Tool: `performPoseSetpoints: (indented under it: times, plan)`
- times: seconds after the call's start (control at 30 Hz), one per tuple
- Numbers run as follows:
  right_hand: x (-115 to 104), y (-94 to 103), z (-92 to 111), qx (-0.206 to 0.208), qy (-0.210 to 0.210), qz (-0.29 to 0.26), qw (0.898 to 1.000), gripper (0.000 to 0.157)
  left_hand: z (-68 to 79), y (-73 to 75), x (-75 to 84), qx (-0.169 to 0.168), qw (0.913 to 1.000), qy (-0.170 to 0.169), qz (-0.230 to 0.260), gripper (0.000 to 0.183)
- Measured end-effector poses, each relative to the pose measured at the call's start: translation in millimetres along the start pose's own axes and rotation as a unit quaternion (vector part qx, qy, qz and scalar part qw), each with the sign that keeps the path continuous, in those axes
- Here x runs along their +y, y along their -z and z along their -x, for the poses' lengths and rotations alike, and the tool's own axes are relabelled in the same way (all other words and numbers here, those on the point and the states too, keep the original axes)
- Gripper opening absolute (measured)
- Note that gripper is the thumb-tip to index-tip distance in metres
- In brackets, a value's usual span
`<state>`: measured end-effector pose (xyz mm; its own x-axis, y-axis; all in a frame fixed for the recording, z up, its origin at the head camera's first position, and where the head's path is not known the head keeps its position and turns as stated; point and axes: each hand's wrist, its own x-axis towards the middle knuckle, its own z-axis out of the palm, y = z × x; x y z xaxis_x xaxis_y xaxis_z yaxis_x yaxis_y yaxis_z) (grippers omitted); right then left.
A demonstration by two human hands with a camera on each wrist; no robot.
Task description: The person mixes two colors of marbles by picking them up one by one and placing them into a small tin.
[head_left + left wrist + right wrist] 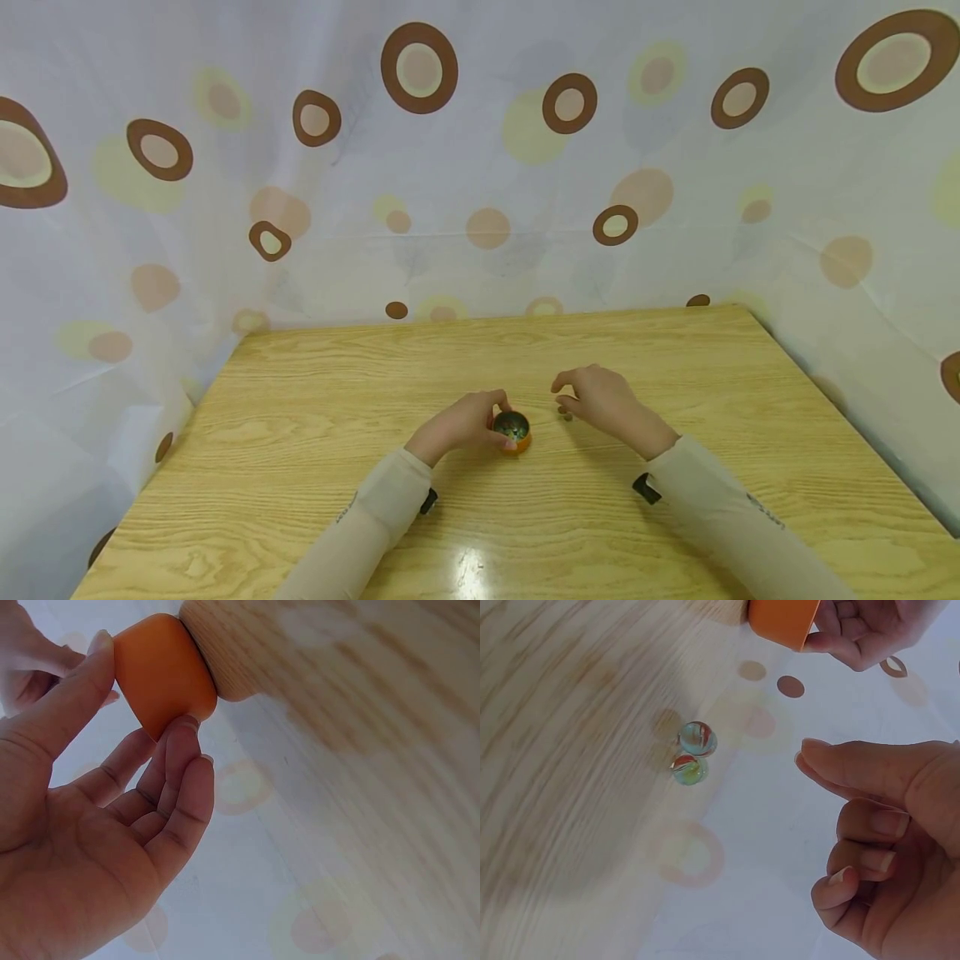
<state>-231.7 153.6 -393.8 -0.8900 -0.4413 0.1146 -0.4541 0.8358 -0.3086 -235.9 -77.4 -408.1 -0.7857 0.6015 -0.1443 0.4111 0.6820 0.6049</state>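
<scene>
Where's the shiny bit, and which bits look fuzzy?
In the head view, white glare shines on the table near the bottom edge; in the left wrist view, the table's grain looks smeary at lower right, while the left hand looks clearer; in the right wrist view, two marbles look clearer than the grain around them.

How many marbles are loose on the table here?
2: a red-streaked marble and a yellow-and-red one, close together by the right hand. The orange cup may hold more; its contents are too small to tell.
</scene>
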Motion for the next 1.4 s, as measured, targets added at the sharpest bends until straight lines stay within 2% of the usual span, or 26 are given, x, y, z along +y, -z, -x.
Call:
performPoseSetpoints:
  times: [0.53,1.13,1.4]
  plan:
    - [8.8,-5.1,6.6,-0.016,-0.003,0.011,1.0,0.011,0.4,-0.3,-0.8,0.0,0.9999,-0.011,-0.001,0.043]
    - [12.1,-11.3,8.3,-0.042,-0.005,0.023,0.999,0.005,-1.5,-1.9,-2.9,0.001,1.0,-0.006,0.003,0.043]
    - [11.5,-13.8,7.5,-0.052,-0.008,0.01,0.999,0.005,-1.4,-1.9,-1.5,0.001,1.0,0.003,-0.006,0.043]
